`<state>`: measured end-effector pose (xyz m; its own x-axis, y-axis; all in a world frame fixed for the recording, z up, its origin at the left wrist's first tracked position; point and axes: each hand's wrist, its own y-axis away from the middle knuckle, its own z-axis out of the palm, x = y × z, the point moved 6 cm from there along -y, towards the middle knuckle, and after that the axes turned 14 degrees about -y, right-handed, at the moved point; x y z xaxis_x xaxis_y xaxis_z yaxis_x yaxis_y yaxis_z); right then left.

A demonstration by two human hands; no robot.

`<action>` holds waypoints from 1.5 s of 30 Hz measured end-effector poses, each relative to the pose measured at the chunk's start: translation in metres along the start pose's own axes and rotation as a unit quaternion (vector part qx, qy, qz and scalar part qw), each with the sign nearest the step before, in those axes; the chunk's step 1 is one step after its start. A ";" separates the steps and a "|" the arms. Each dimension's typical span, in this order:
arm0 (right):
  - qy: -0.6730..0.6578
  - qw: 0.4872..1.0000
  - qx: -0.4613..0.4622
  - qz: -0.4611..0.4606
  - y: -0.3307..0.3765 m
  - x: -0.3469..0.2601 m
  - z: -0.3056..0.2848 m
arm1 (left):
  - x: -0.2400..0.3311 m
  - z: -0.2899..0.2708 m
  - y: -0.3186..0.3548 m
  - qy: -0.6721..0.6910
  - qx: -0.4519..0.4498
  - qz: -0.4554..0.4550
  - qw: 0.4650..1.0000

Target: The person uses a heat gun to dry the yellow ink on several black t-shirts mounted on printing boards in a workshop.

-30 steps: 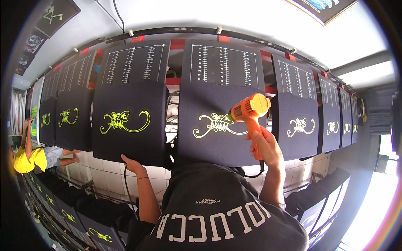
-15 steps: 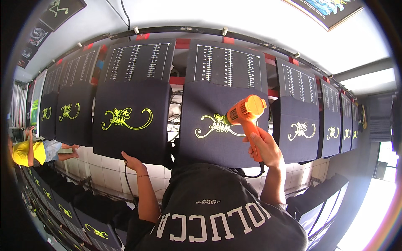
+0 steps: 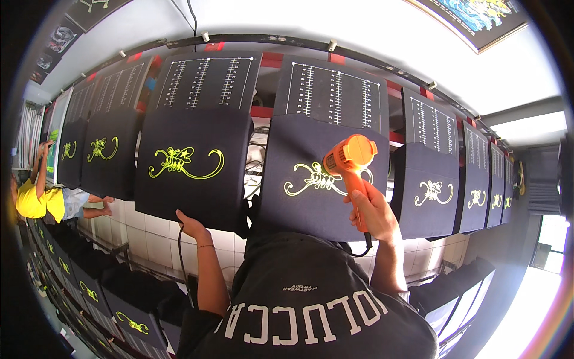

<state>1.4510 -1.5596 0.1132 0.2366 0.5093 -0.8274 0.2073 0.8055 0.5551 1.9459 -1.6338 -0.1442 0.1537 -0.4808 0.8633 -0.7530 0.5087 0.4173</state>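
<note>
At far left, a co-worker (image 3: 39, 200) in a yellow top reaches toward a flat green panel (image 3: 52, 140). Smooth, matte dark cloths (image 3: 197, 197) are drawn over the lower parts of flat boards (image 3: 215, 90), each with a curling yellow-green print (image 3: 186, 163). The left hand (image 3: 191, 227) is half curled at the lower edge of the third cloth, a thin black cord (image 3: 181, 251) hanging from it; whether it grips the cord I cannot tell. Right of centre, the right hand (image 3: 378, 215) wraps its fingers around the handle of a heat gun (image 3: 356, 152) of orange plastic, round-backed and ribbed with vents. The gun is above the fourth cloth, its nozzle at the print; touching or just clear, I cannot tell.

The boards' bare upper parts are dark, with white ruled scales, on a red rack (image 3: 263, 111) backed by a black rail (image 3: 269, 39). Below them runs a pale tiled floor (image 3: 149, 239); white walls (image 3: 263, 18) rise behind, and strong light enters at far right.

Three pictures (image 3: 63, 37) hang upper left, one upper right; the main row shows eight prints, the lower-left row (image 3: 143, 338) at least four. One gun is in view.
</note>
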 end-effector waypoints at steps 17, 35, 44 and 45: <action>0.007 0.998 -0.065 0.025 -0.013 -0.005 0.024 | 0.000 0.002 -0.002 0.036 -0.018 0.009 0.999; 0.041 0.996 -0.080 0.023 -0.019 -0.005 0.042 | 0.008 0.000 0.006 0.003 0.001 0.015 1.000; 0.033 0.999 -0.020 0.022 0.004 0.002 0.012 | 0.004 0.000 0.001 0.008 0.006 0.006 1.000; 0.035 0.999 -0.005 0.014 0.006 0.004 0.009 | 0.003 -0.001 0.001 0.008 0.010 0.007 1.000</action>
<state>1.4619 -1.5555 0.1145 0.1752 0.5507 -0.8161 0.1912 0.7941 0.5769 1.9467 -1.6339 -0.1410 0.1541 -0.4624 0.8732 -0.7678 0.5001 0.4004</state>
